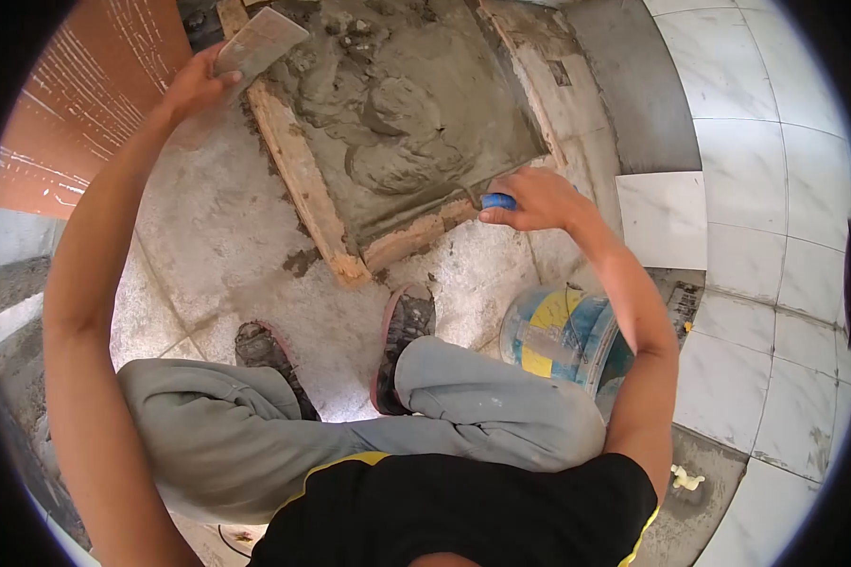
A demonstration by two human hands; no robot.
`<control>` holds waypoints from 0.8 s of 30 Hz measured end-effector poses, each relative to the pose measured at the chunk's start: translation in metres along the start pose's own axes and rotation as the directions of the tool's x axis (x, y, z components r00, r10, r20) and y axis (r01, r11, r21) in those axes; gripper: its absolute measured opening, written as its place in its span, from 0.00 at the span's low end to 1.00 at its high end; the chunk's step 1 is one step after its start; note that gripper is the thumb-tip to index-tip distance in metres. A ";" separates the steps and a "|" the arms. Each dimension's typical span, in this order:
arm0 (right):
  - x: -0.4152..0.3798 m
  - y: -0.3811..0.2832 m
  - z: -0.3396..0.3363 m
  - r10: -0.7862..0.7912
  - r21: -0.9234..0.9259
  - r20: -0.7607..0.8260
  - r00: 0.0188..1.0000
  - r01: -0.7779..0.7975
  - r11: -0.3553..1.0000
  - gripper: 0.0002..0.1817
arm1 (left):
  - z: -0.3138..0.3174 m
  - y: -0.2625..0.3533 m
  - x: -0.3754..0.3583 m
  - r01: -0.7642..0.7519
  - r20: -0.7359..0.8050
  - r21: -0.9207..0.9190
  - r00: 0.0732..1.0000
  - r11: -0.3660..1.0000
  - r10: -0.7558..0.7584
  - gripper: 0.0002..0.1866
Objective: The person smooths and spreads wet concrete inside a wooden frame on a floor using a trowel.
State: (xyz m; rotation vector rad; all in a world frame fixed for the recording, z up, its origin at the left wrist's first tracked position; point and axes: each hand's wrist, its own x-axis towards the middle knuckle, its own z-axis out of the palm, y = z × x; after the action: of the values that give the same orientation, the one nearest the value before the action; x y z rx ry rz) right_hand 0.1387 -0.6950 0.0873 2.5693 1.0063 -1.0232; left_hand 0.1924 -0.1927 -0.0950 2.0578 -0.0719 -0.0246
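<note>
My left hand (197, 90) is closed on the end of a greyish rectangular tile piece (263, 42), held at the upper left above the wooden side of a mortar box. My right hand (537, 198) wraps round the blue handle of a trowel (497, 201) at the box's near right corner. The trowel's blade is hard to make out against the wet mortar (425, 104). Wooden boards (303, 170) hem in the mortar, which is lumpy in the middle and smoother toward the right.
A clear-and-blue bucket (560, 335) with a yellow band lies tipped beside my right leg. White marbled tiles (723, 71) cover the right side, with a loose-looking white tile (662, 219) at their edge. An orange-brown panel (104, 99) stands at upper left.
</note>
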 end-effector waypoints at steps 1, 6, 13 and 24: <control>0.008 0.003 0.002 -0.005 0.007 0.002 1.000 0.005 1.000 0.30 | -0.002 -0.004 0.003 -0.031 0.023 -0.028 0.999 0.999 0.032 0.29; 0.047 0.031 0.041 -0.128 -0.056 -0.018 0.992 0.127 0.990 0.32 | -0.003 -0.004 0.003 -0.032 0.042 -0.038 0.999 0.999 0.034 0.29; 0.028 0.051 0.082 0.021 -0.014 -0.233 0.972 -0.025 1.000 0.33 | -0.005 0.009 -0.004 0.016 0.037 -0.019 0.999 1.000 -0.015 0.29; 0.016 0.041 -0.007 0.274 0.171 -0.505 0.818 -0.217 0.961 0.34 | -0.005 0.001 -0.001 -0.022 0.053 -0.047 0.998 0.999 0.025 0.30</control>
State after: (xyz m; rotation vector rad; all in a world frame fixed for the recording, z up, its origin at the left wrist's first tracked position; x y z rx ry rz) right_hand 0.1776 -0.7149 0.0791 3.0479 0.6928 -0.3072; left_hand 0.1921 -0.1888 -0.0920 2.0094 -0.1275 -0.0663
